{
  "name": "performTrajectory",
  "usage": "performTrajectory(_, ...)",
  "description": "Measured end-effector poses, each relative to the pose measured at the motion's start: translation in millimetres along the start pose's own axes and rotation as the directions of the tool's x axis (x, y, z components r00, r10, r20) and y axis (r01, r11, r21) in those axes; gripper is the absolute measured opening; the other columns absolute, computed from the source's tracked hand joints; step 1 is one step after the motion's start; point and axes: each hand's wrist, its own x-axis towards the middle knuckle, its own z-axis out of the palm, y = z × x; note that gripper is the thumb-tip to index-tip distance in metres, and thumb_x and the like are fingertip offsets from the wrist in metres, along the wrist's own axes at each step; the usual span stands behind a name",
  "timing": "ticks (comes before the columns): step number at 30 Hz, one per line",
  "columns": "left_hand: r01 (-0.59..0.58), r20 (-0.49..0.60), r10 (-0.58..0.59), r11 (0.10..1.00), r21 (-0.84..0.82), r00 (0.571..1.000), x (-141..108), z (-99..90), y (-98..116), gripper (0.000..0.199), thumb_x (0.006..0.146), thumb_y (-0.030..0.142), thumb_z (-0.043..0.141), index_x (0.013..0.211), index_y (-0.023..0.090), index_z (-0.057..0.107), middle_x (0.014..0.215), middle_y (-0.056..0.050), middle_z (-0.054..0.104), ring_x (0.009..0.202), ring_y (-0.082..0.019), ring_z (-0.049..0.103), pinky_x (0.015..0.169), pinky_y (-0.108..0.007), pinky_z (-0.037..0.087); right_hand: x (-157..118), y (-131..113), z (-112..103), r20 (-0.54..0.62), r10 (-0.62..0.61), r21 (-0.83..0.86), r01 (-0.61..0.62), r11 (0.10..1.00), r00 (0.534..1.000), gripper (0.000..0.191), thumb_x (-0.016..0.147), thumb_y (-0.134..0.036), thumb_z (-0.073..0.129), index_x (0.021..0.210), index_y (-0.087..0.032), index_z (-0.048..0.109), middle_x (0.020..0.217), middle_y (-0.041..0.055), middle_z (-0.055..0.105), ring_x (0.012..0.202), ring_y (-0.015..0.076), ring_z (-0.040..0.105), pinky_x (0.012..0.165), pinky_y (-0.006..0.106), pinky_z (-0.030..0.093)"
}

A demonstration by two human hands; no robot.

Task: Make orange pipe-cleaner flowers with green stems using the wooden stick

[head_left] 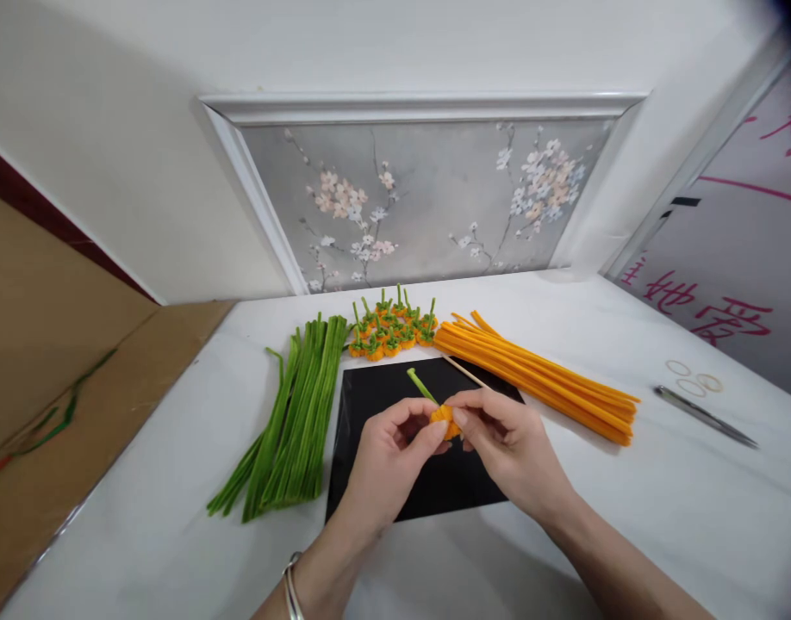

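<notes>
Above a black mat (408, 482), both my hands pinch a small orange fuzzy piece (445, 420) with a green stem (421, 384) pointing up and to the left. My left hand (389, 452) grips its left side between thumb and fingers. On its right side, the thumb and fingers of my right hand (515, 443) are closed. Green fuzzy stems (298, 413) lie bundled left of the mat, and orange ones (538, 370) lie to its right. Behind the mat stand several finished orange-and-green pieces (392, 331).
A thin wooden stick (464, 370) lies across the mat's back edge. Tweezers (706, 416) and three rubber bands (693, 379) rest on the white table (660, 499) at the right. Cardboard (59, 413) borders the left side, and a wall with a framed floral panel (421, 198) stands behind.
</notes>
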Motion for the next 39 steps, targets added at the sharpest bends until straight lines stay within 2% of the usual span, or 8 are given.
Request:
performTrajectory(6,-0.050,-0.031,0.052,0.995,0.081,0.998,1,1.0,-5,0.011,0.079,0.026,0.070,0.082,0.016,0.068,0.079,-0.001,0.065,0.072,-0.013,0.060,0.070,-0.024,0.055,0,-3,-1,0.037,0.065,0.018,-0.066,0.998,0.997,0.016,0.088,-0.029,0.057,0.085,-0.019,0.069,0.072,0.0023,0.068,0.058,0.0130,0.059,0.054,0.023,0.050)
performTrajectory(11,0.100,-0.055,-0.112,0.979,-0.179,0.992,2,1.0,-2,0.016,0.078,0.031,0.072,0.086,0.019,0.066,0.087,0.000,0.064,0.079,-0.013,0.061,0.070,-0.026,0.058,5,0,-6,0.006,0.104,0.150,-0.103,0.983,0.995,0.027,0.091,-0.038,0.054,0.102,-0.018,0.067,0.077,0.0028,0.067,0.058,0.0120,0.061,0.057,0.024,0.054)
performTrajectory(14,0.108,-0.087,-0.136,0.958,-0.266,0.987,1,0.3,2,0.016,0.078,0.031,0.072,0.087,0.019,0.065,0.089,0.000,0.063,0.082,-0.013,0.060,0.070,-0.026,0.058,6,-1,-7,-0.025,0.130,0.199,-0.123,0.972,0.991,0.028,0.090,-0.041,0.055,0.103,-0.017,0.064,0.075,0.0020,0.066,0.057,0.0117,0.061,0.057,0.024,0.055)
performTrajectory(20,0.055,-0.087,-0.070,0.984,-0.169,0.994,-2,3.9,3,0.017,0.076,0.027,0.073,0.086,0.018,0.064,0.084,-0.001,0.066,0.078,-0.013,0.063,0.073,-0.026,0.058,3,-7,0,0.000,0.087,0.112,-0.087,0.990,0.996,0.020,0.082,-0.032,0.065,0.097,-0.018,0.066,0.081,0.0046,0.069,0.066,0.0140,0.063,0.060,0.025,0.056)
performTrajectory(24,0.019,-0.076,-0.030,0.990,-0.143,0.997,-3,6.1,2,0.023,0.078,0.026,0.071,0.099,0.022,0.063,0.088,-0.001,0.069,0.081,-0.015,0.066,0.075,-0.028,0.058,3,-10,0,0.016,0.112,0.226,-0.112,0.968,0.994,0.019,0.083,-0.032,0.064,0.094,-0.018,0.068,0.081,0.0043,0.069,0.062,0.0129,0.062,0.059,0.025,0.057)
performTrajectory(28,-0.044,-0.108,0.032,0.994,-0.104,0.994,-5,6.8,0,0.012,0.080,0.024,0.068,0.092,0.021,0.070,0.086,-0.001,0.068,0.077,-0.013,0.065,0.072,-0.025,0.057,3,-9,0,0.016,0.138,0.273,-0.137,0.952,0.990,0.018,0.082,-0.033,0.065,0.089,-0.018,0.072,0.081,0.0039,0.071,0.058,0.0123,0.062,0.057,0.027,0.057)
performTrajectory(32,-0.057,-0.147,0.028,0.979,-0.196,0.989,-6,9.2,-4,0.009,0.080,0.023,0.069,0.088,0.022,0.073,0.088,-0.001,0.071,0.077,-0.012,0.065,0.073,-0.023,0.057,3,-8,1,-0.019,0.137,0.284,-0.126,0.950,0.990,0.016,0.081,-0.031,0.066,0.088,-0.019,0.073,0.079,0.0034,0.070,0.055,0.0115,0.062,0.055,0.025,0.056)
performTrajectory(39,0.007,-0.208,-0.105,0.906,-0.423,0.973,-4,16.0,-6,0.009,0.072,0.019,0.076,0.080,0.018,0.076,0.086,-0.003,0.074,0.079,-0.013,0.068,0.076,-0.023,0.057,8,-9,1,-0.012,0.202,0.343,-0.186,0.921,0.979,0.018,0.077,-0.033,0.070,0.086,-0.018,0.076,0.072,0.0030,0.070,0.055,0.0123,0.061,0.057,0.027,0.057)
